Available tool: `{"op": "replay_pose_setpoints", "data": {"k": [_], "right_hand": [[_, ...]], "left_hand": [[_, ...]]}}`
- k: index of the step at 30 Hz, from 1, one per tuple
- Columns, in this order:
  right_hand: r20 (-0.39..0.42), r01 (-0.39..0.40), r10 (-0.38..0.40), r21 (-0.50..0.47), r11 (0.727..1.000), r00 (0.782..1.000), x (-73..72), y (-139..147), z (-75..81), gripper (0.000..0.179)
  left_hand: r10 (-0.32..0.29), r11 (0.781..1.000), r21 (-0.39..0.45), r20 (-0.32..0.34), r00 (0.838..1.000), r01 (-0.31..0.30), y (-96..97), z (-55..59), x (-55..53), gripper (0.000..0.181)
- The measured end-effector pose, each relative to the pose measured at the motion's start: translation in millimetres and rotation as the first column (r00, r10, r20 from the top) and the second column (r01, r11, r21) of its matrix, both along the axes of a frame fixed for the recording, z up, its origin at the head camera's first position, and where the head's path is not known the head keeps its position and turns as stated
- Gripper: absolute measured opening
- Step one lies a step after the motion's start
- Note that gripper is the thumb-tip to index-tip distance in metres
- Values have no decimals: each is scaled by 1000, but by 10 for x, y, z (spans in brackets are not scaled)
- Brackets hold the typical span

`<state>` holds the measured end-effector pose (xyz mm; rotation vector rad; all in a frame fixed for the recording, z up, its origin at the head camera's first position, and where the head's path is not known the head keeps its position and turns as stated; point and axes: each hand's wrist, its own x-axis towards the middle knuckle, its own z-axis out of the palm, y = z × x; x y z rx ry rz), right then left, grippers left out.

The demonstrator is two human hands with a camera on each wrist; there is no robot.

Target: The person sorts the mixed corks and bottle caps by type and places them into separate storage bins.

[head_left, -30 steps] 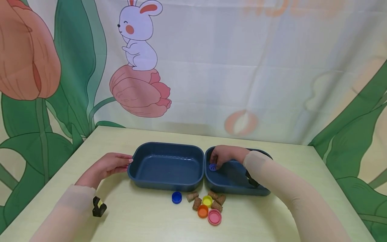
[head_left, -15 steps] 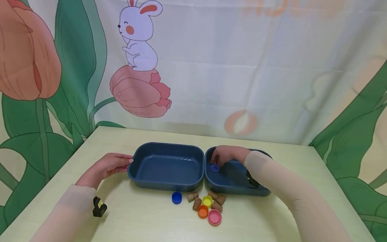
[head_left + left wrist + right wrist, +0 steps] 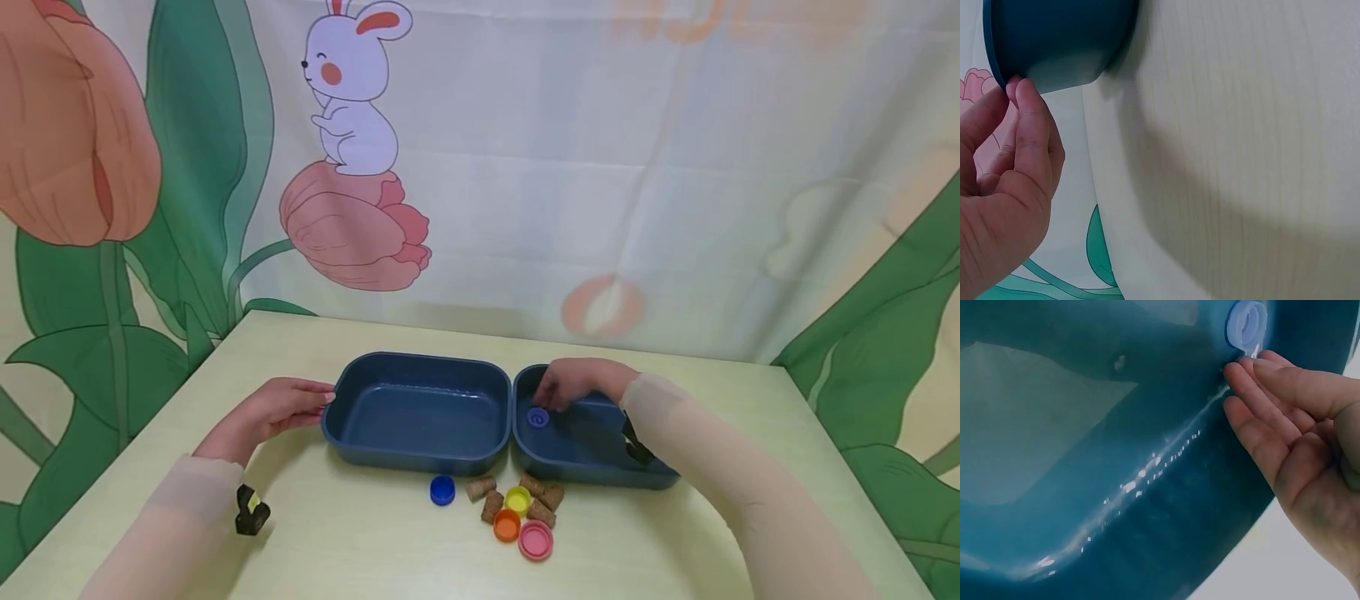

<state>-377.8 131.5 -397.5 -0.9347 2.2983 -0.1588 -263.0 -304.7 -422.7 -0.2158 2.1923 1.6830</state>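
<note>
Right side: the right hand (image 3: pixel 579 379) is over the left end of the right tray (image 3: pixel 592 471), fingers loosely bent and holding nothing. Below them lies the violet-blue bottle cap (image 3: pixel 537 417), on the tray floor near the left wall, hollow side apparently up. The right wrist view puts the fingertips just beside the cap; cannot tell whether one grazes it.

Change: one second ago the fingers were on this cap; now they stand slightly to its right, while the cap has kept its place against the tray walls over the last half second. Whole head view has slid a little, likely head movement. Judgement: cap released, this placement finished or very nearly so.

Left side: the left hand (image 3: pixel 268 410) pinches the rim of the left tray (image 3: pixel 423 417) at its left end, as in both earlier views. Probably a steadying grip. The trays stand end to end toward the far edge of the table (image 3: pixel 352 542).

Unplaced: on the table, between the trays' front walls and the near edge, lie a dark blue cap (image 3: pixel 442 490), leftmost and apart, then a loose cluster: yellow cap (image 3: pixel 517 501), orange cap (image 3: pixel 507 526), pink cap (image 3: pixel 536 541) closest to the near edge, and five corks (image 3: pixel 492 506). No visible shift among these; the change is confined to the right tray.
</note>
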Motion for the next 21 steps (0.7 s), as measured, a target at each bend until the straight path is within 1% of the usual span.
{"op": "replay_pose_setpoints", "data": {"k": [2,4,7,9,11,14,17,21], "right_hand": [[-14,5,-5,-13,1000,1000,3,47,27,40],[-27,28,-30,-38,999,999,15,99,62,39],[-72,52,-59,-91,994,996,53,181,134,39],[-89,84,-97,-143,986,991,95,236,190,39],[-114,86,-110,-197,977,987,136,287,249,37],[-127,101,-138,-261,960,982,188,367,313,34],[-143,96,-143,-294,951,979,239,458,349,31],[-172,110,-174,-328,938,970,336,599,404,27]], "left_hand": [[3,1000,-6,-1,1000,-3,0,-6,-5,55],[3,1000,-8,-1,1000,-3,-3,-12,-8,56],[0,1000,0,-3,1000,0,-8,-17,-13,55],[-5,1000,2,-7,1000,5,-13,-19,-19,55],[-9,1000,1,-9,1000,9,-19,-17,-26,55],[-10,1000,-3,-10,1000,10,-29,-13,-35,56],[-10,1000,-3,-9,1000,10,-36,-16,-34,56],[-19,1000,12,-12,1000,19,-28,-42,-27,56]]}}
